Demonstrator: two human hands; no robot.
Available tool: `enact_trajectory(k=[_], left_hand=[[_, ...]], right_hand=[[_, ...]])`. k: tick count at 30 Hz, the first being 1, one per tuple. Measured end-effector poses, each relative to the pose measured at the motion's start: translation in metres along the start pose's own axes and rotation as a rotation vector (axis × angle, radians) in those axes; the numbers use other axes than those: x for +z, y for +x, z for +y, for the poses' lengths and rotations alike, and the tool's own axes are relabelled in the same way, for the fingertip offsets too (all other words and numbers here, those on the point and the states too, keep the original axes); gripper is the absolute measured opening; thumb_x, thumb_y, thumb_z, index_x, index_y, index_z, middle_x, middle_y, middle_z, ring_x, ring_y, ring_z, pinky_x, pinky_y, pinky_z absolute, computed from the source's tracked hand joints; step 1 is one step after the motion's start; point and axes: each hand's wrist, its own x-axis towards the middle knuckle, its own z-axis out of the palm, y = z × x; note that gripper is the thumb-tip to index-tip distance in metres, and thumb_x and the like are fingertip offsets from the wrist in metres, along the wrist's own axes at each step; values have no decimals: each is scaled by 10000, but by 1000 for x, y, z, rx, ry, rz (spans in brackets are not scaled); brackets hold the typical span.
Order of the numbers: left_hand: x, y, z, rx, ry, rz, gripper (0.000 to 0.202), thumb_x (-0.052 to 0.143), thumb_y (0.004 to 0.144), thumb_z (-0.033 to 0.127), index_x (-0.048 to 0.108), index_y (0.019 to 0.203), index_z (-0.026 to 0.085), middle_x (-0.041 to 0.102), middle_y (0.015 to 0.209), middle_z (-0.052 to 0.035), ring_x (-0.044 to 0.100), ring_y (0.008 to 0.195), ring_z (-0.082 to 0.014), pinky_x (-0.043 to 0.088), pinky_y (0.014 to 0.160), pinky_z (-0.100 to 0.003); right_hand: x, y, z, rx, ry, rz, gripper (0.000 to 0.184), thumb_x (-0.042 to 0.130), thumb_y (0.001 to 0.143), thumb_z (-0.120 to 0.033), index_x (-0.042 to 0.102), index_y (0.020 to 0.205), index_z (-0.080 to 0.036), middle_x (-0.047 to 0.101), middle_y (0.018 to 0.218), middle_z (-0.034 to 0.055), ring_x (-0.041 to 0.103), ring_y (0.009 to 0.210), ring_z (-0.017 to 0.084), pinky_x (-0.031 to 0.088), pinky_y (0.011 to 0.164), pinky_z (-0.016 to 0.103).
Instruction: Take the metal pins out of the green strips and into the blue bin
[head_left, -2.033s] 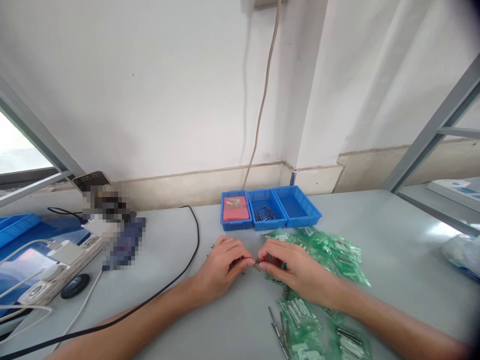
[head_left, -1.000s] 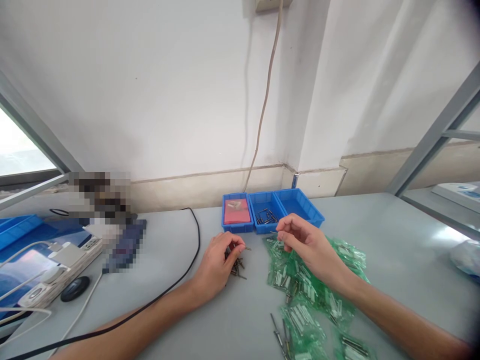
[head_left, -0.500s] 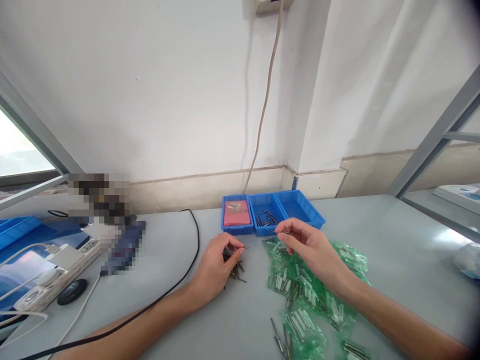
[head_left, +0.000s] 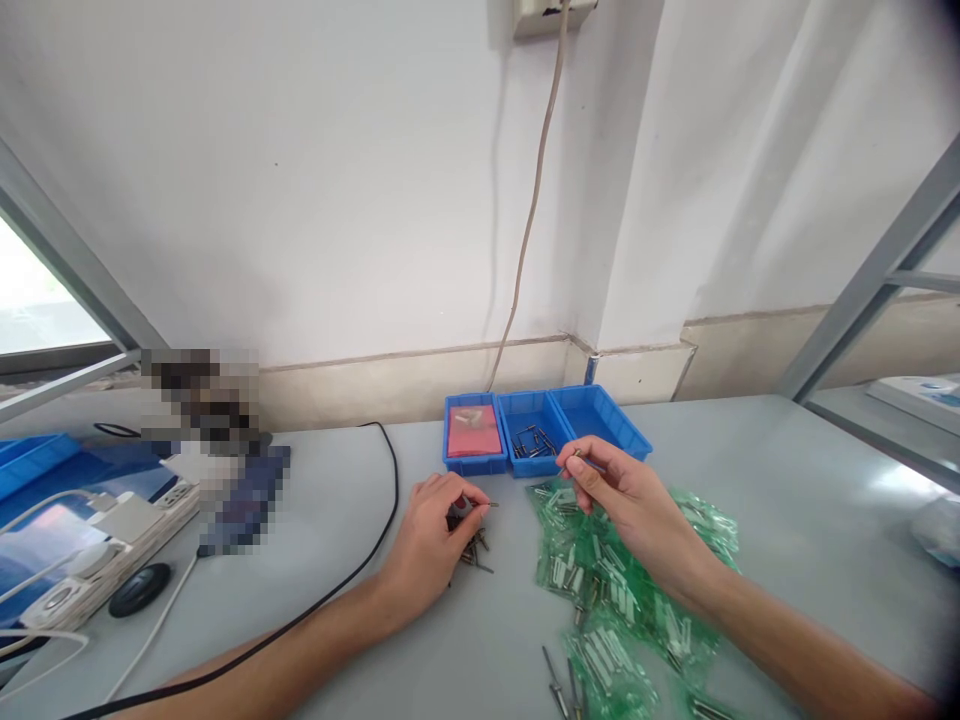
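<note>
My left hand is closed in a pinch on a thin metal pin, whose tip sticks out past the fingertips. Under and beside it lies a small pile of metal pins, partly hidden by the hand. My right hand pinches another small metal piece, mostly covered by thumb and fingers; its exact kind does not show. That hand is above green plastic bags holding several metal pieces and white strips. Two longer metal pins lie loose at the bags' left side.
Three blue trays stand along the wall: one with a red packet, a middle tray with several metal pins, and a right tray. A black cable crosses my left forearm. A power strip and black mouse are left.
My right hand has turned slightly and shifted a little right, its fingers drawn together around the metal piece. The left hand keeps its pinch almost unmoved. The view has tilted slightly.
</note>
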Motion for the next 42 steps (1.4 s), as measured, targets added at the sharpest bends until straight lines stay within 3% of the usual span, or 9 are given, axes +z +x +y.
enact_trajectory(k=[11, 23, 32, 38, 42], left_hand=[[-1, 2, 2, -7, 109, -60, 136, 651, 1043, 294, 731, 948, 238, 736, 953, -20, 621, 941, -246, 424, 911, -405], [0, 4, 0, -18, 89, -74, 123, 674, 1023, 268, 734, 921, 232, 735, 945, -20, 610, 940, -242, 428, 890, -381], [0, 5, -3, -38, 82, -80, 133, 665, 1021, 273, 744, 918, 240, 730, 955, -27, 610, 957, -254, 433, 896, -382], [-3, 4, -3, -34, 59, -78, 164, 638, 1040, 297, 735, 922, 237, 723, 974, -29, 612, 973, -250, 431, 921, -383], [-3, 4, -4, -52, 50, -79, 178, 633, 1042, 313, 735, 918, 235, 717, 964, -29, 607, 960, -251, 438, 886, -371]], right_hand=[[2, -1, -7, 2, 9, -70, 416, 576, 1017, -633, 628, 912, -234, 637, 841, 16, 514, 646, 155, 454, 616, 287], [0, 0, -4, 33, 7, -38, 480, 607, 979, -683, 689, 894, -218, 542, 733, -20, 445, 602, 137, 383, 568, 278], [-1, 0, -1, 51, 26, -55, 448, 595, 1004, -648, 699, 915, -221, 560, 775, -15, 442, 627, 137, 330, 578, 285], [-2, -2, -3, 43, 22, -66, 442, 544, 1038, -631, 710, 933, -236, 434, 671, -44, 399, 623, 152, 328, 604, 292], [-3, -1, -4, 71, 21, -93, 460, 538, 1040, -636, 719, 936, -226, 427, 675, -41, 395, 631, 151, 320, 606, 288]])
